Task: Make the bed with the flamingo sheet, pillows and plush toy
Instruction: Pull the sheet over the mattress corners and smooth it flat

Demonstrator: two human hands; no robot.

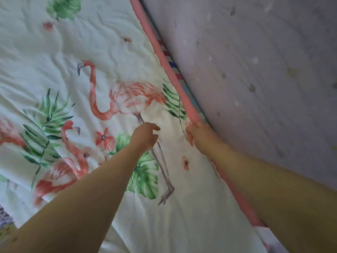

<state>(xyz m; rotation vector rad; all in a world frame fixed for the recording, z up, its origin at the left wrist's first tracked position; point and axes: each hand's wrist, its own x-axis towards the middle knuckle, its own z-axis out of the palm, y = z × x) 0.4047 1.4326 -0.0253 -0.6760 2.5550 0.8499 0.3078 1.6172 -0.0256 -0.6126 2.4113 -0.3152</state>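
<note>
The flamingo sheet (76, 57), white with pink flamingos and green leaves, lies spread and wrinkled over the bed and fills the left and middle of the view. Its pink border (160, 52) runs diagonally along the wall. My right hand (197, 131) reaches to that border by the wall, and its fingers seem to grip the edge, though motion blur hides the detail. My left hand (146, 136) hovers just above the sheet to the left of it, fingers loosely curled and holding nothing. No pillow or plush toy is in view.
A grey speckled wall (255, 70) stands tight against the bed's far side. A striped fabric (170, 60) shows in the gap under the pink border. Another patterned cloth (5, 220) peeks in at the lower left edge.
</note>
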